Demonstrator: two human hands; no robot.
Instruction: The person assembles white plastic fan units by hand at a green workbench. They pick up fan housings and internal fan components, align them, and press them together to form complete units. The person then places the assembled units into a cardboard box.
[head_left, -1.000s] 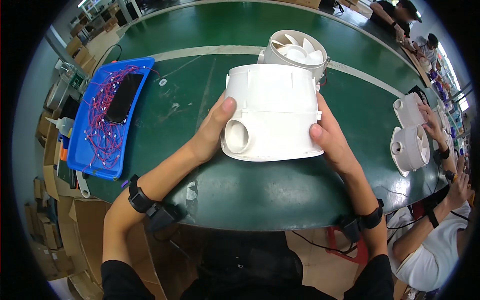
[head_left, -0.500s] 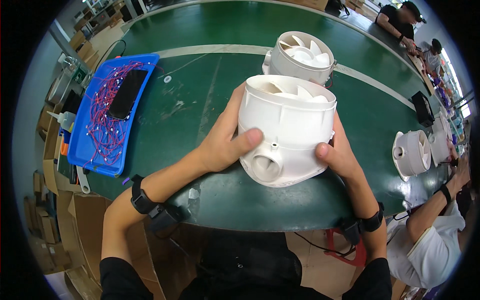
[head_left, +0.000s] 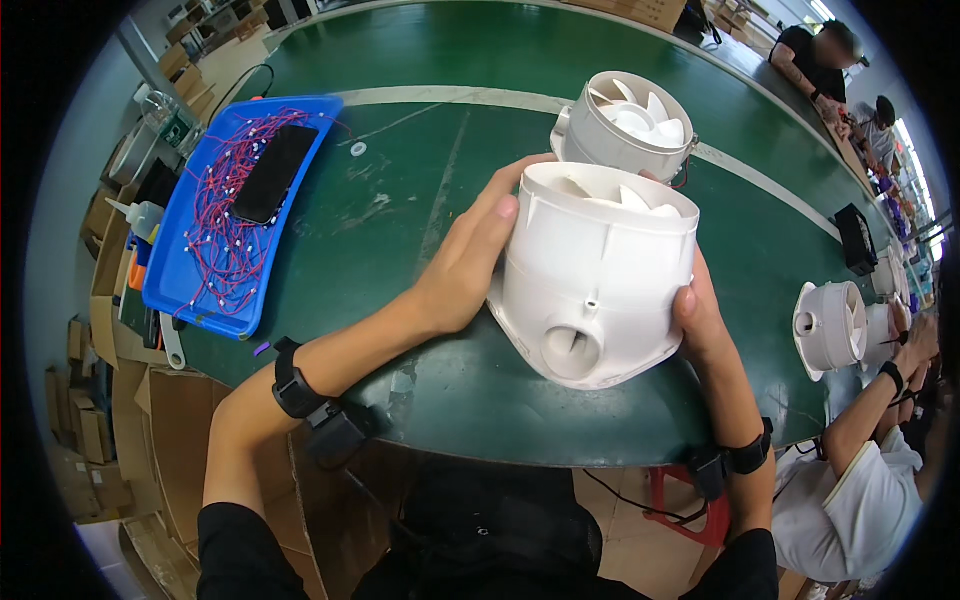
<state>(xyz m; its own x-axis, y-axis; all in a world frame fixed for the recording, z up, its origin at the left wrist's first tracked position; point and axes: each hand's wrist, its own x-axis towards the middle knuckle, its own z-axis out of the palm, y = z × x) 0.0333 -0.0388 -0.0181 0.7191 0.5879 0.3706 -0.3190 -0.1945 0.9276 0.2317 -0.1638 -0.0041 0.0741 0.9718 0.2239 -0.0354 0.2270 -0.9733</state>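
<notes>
1. Two bare hands hold the white fan between them over the near part of the green tabletop; whether its base touches the surface, I cannot tell.
2. The left hand is clamped on the white fan, its fingers along the left side and its thumb near the top rim.
3. The right hand is clamped on the other side, thumb at the front, most of its fingers hidden behind.
4. The white fan tilts toward the person, blades showing in its open top, a round port low on the front above the flange.
5. Just behind it stands a second fan, blades up.
6. Far left, a blue tray carries red wires with a phone on top.
7. A small washer lies near the tray.
8. At right, a third fan stands near a co-worker's hand.
</notes>
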